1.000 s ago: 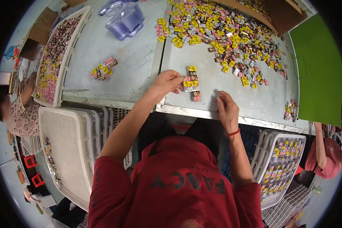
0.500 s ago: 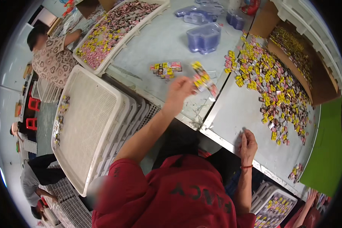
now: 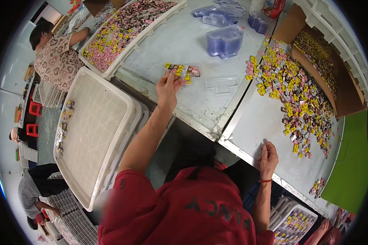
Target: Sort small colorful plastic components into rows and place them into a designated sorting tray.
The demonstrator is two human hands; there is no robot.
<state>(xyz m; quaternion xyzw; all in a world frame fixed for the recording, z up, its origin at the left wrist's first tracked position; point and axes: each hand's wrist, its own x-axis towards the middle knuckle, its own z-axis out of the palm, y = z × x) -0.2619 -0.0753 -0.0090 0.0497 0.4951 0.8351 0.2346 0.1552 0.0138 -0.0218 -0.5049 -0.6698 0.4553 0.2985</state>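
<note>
My left hand (image 3: 169, 87) pinches the near left edge of a clear plastic tray filled with small yellow, pink and dark pieces (image 3: 184, 70). Its fingers cover part of that tray, which lies on or against other filled ones. To the right, a flat clear tray (image 3: 221, 85) without pieces lies on the table. My right hand (image 3: 268, 158) rests at the table's near edge, thumb and fingers drawn together. Whatever is between those fingertips is too small to tell. Beyond it spreads a large pile of small yellow, pink and dark pieces (image 3: 302, 96).
Stacked clear trays (image 3: 225, 42) stand at the back. A cardboard box (image 3: 351, 87) of pieces is at the right. On my left are stacked white mesh trays (image 3: 98, 126) and a white tray of loose pieces (image 3: 110, 65). A co-worker (image 3: 55, 61) works at the far left.
My left hand has moved left with the filled tray, bringing it to the other filled ones. The flat clear tray is now uncovered. My right hand has barely moved.
</note>
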